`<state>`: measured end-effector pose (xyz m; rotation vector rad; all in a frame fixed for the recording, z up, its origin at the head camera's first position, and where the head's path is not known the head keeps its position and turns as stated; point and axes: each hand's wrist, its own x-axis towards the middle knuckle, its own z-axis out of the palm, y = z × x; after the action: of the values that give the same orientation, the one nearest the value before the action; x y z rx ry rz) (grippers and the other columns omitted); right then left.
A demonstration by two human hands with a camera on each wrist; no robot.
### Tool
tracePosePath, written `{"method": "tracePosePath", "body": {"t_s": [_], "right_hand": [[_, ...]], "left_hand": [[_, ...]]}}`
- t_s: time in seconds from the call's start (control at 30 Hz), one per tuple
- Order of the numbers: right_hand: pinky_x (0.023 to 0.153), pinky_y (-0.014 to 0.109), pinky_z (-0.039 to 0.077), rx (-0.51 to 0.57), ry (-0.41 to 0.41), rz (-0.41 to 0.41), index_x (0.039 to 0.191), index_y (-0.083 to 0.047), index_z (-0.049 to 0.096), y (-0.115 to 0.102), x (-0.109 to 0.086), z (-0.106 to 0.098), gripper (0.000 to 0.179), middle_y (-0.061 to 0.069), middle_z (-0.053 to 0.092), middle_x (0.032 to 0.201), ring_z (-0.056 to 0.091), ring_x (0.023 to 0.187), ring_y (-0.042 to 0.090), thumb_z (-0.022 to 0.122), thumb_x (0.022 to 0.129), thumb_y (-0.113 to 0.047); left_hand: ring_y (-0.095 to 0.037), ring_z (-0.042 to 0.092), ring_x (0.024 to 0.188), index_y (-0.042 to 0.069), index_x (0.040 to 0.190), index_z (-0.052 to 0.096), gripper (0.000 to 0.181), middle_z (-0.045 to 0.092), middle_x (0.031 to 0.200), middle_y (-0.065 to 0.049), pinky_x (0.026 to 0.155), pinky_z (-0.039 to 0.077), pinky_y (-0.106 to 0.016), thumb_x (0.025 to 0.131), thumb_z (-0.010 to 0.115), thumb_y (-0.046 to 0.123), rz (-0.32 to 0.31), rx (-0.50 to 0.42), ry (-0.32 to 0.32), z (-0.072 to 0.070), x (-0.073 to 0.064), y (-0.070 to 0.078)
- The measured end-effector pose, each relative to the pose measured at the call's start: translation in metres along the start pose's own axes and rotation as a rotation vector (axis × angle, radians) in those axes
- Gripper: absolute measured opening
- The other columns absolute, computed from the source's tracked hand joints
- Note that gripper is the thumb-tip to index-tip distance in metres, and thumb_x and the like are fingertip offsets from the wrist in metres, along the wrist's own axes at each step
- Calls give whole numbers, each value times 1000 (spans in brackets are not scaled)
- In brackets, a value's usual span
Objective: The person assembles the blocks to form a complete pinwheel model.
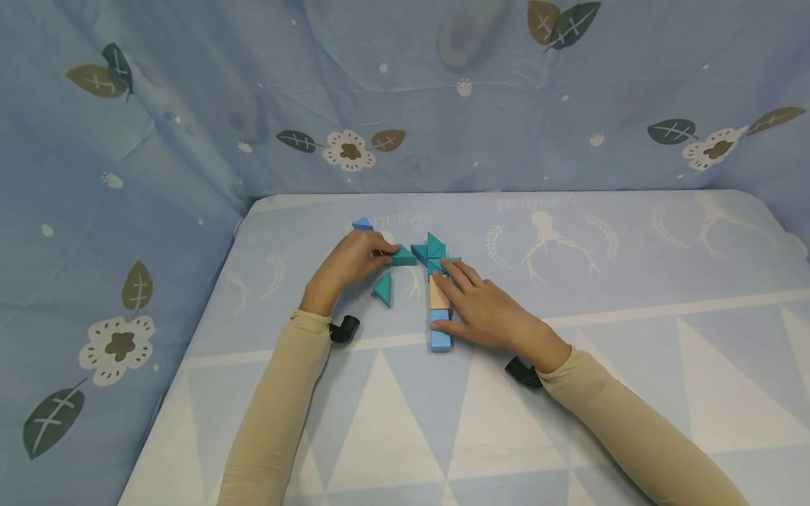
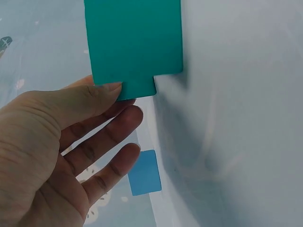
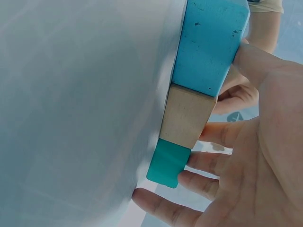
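- Teal triangular block (image 1: pixel 403 257): pinched between thumb and finger of the left hand (image 1: pixel 354 263), just left of the teal cluster; the remaining fingers of this hand are gently bent.
- Teal cluster (image 1: pixel 434 246) of triangular blocks: at the far end of a row on the patterned tablecloth (image 1: pixel 386 429), touching the natural-wood block (image 1: pixel 438 296), which in turn meets the blue block (image 1: pixel 440 343).
- Right hand (image 1: pixel 490 309): fingers extended and spread, resting against the row's right side, thumb at the blue block.
- Loose teal triangular block (image 1: pixel 383 289): near the left hand, apart from the row.
- Blue triangular block (image 1: pixel 363 223): beyond the left hand, partly hidden.
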<state>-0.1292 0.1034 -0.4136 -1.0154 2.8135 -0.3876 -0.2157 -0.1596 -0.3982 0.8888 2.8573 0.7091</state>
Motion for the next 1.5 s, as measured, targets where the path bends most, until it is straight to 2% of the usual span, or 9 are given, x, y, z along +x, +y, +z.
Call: {"method": "tracePosePath", "body": {"t_s": [0.47, 1.5], "right_hand": [[103, 60, 43, -5, 1, 1, 155, -6, 25, 1, 0, 1, 85, 19, 16, 162, 18, 149, 37, 53, 94, -59], [101, 59, 45, -21, 16, -13, 155, -6, 26, 2, 1, 3, 84, 19, 17, 162, 19, 149, 37, 53, 94, -58]], "left_hand": [[-17, 60, 72, 9, 117, 72, 27, 72, 92, -7, 65, 48, -30, 90, 70, 9, 34, 28, 27, 6, 3, 3], [-16, 61, 74, 11, 119, 71, 28, 72, 97, -6, 64, 48, -30, 91, 70, 11, 12, 50, 18, 10, 5, 9]]}}
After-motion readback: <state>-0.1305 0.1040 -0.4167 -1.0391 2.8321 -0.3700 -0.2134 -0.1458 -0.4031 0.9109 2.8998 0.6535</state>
